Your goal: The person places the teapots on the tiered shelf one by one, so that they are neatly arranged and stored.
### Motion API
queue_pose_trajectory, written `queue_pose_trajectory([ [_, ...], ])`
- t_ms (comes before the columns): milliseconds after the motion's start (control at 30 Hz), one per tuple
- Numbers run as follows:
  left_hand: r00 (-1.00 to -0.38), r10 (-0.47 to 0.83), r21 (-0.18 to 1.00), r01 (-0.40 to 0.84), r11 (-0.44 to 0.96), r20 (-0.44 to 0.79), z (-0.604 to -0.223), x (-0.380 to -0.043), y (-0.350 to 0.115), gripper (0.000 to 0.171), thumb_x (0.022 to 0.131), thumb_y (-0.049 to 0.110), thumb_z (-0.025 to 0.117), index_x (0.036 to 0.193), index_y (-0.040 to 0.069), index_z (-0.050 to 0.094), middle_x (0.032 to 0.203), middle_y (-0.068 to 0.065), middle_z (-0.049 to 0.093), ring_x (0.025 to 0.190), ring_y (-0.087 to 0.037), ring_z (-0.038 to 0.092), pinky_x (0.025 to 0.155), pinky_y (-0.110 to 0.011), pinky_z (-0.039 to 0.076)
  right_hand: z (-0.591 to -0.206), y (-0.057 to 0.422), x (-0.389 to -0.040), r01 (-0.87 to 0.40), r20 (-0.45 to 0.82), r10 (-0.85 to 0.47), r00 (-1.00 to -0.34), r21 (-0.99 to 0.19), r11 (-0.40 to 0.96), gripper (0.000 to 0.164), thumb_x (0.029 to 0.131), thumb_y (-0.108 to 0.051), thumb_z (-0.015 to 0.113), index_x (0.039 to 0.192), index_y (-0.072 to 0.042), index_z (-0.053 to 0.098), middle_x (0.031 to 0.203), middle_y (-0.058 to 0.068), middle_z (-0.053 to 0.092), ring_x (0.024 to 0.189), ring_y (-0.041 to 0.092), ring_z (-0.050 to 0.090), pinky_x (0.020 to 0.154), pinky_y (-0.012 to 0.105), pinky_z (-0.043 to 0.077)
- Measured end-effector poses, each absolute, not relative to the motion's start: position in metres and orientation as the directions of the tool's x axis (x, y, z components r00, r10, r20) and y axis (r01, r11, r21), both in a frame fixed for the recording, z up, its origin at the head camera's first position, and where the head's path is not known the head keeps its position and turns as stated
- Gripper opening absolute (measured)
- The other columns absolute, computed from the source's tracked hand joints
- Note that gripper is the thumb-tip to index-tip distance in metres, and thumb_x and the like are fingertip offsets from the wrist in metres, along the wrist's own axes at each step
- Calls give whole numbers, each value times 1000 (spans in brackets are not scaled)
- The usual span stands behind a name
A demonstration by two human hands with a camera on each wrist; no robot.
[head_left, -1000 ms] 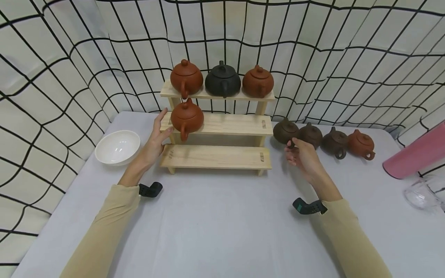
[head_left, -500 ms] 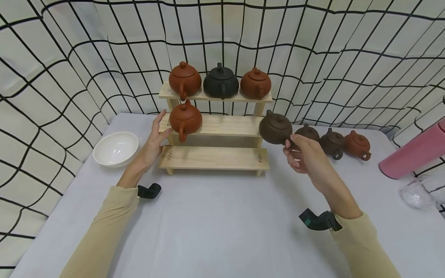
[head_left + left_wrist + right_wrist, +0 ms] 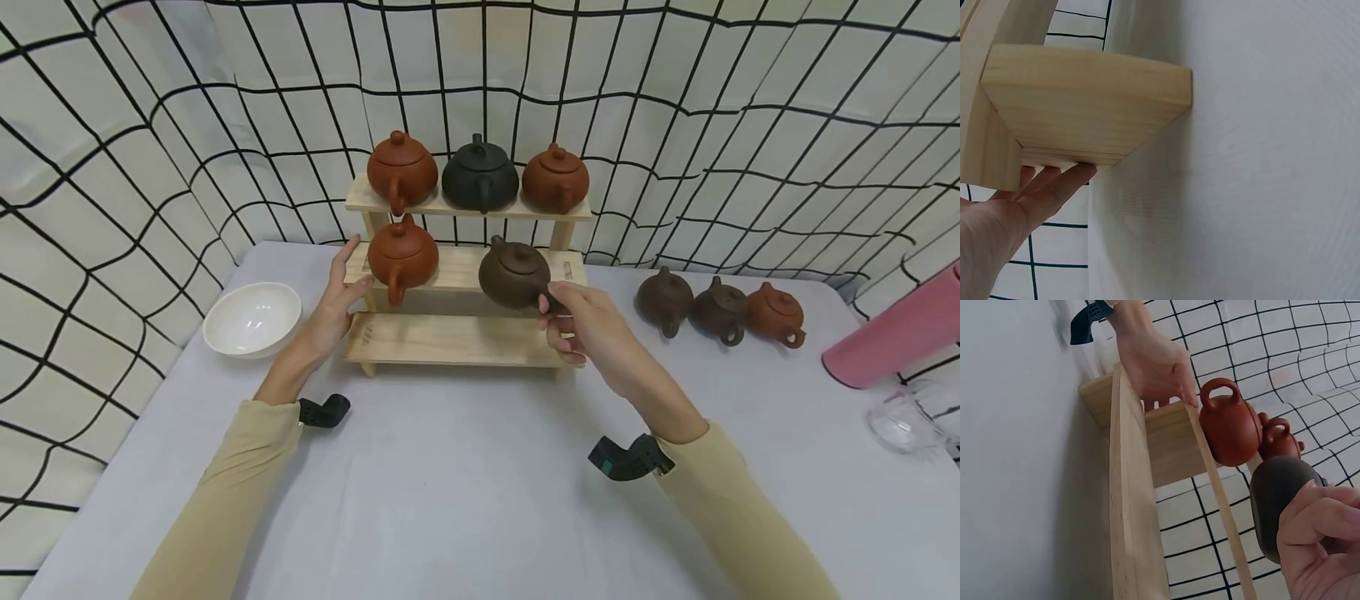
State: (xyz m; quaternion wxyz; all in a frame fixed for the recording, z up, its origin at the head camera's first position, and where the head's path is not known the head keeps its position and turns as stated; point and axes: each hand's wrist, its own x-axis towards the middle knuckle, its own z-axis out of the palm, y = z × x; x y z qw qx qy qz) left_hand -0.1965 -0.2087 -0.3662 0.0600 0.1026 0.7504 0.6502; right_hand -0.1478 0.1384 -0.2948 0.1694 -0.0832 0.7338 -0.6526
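Note:
My right hand (image 3: 592,333) pinches the handle of a dark brown teapot (image 3: 513,275), over the right half of the wooden stand's (image 3: 450,340) middle shelf; whether its base touches the wood cannot be told. In the right wrist view, the fingers (image 3: 1310,528) curl at the teapot's handle end. My left hand (image 3: 326,321) touches the left end of the stand, fingers extended, thumb near the middle shelf. The left wrist view has its straight fingers (image 3: 1054,190) against the wood. An orange-brown teapot (image 3: 402,257) sits beside that thumb on the middle shelf.
The top shelf carries a reddish teapot (image 3: 401,171), a black teapot (image 3: 480,175) and another reddish teapot (image 3: 556,179). Two brown teapots (image 3: 664,300) and a reddish one (image 3: 775,314) stand right. A white bowl (image 3: 252,319), pink cylinder (image 3: 892,325) and clear glass (image 3: 907,421) flank the stand.
My right hand has lifted the dark brown teapot from the table at the right and carried it left to the middle shelf. The left hand has stayed at the stand's left end.

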Motion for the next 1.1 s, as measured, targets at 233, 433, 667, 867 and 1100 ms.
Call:
queue_pose_trajectory([
  [233, -974, 223, 986, 66, 152, 30, -367, -198, -210, 75, 109, 35, 35, 167, 30, -12, 173, -2, -19, 157, -29, -20, 110, -80, -13, -295, 123, -165, 84, -120, -322, -939, -989, 124, 38, 115, -27, 33, 110, 5, 53, 88, 8, 55, 58, 11, 41, 50, 23, 31],
  [433, -972, 231, 984, 77, 158, 39, -368, -199, -210, 75, 109, 36, 36, 167, 30, -11, 173, -1, -19, 157, -30, -20, 109, -81, -13, -297, 116, -175, 108, -136, -293, -946, -988, 110, 35, 115, -23, 35, 106, 3, 56, 83, 2, 59, 55, 9, 43, 50, 23, 30],
  [667, -971, 233, 983, 86, 162, 46, -368, -198, -210, 75, 109, 37, 37, 167, 31, -9, 173, -1, -19, 157, -34, -19, 108, -83, -12, -301, 110, -179, 93, -135, -293, -947, -984, 152, 37, 115, -24, 35, 105, 2, 59, 82, 0, 61, 54, 8, 43, 51, 23, 29],
  [867, -970, 238, 981, 91, 171, 49, -367, -197, -209, 75, 110, 37, 37, 167, 30, -10, 173, -2, -20, 157, -32, -20, 110, -81, -11, -302, 99, -178, 91, -133, -305, -943, -985, 148, 36, 115, -25, 37, 106, 2, 59, 81, 0, 62, 55, 9, 42, 51, 23, 27],
  [1100, -973, 230, 983, 73, 171, 32, -367, -198, -209, 75, 109, 38, 37, 167, 31, -11, 172, 1, -23, 156, -31, -23, 109, -82, -12, -305, 88, -178, 83, -129, -333, -934, -985, 148, 35, 114, -27, 38, 103, -3, 61, 79, -1, 60, 57, 11, 41, 53, 23, 28],
])
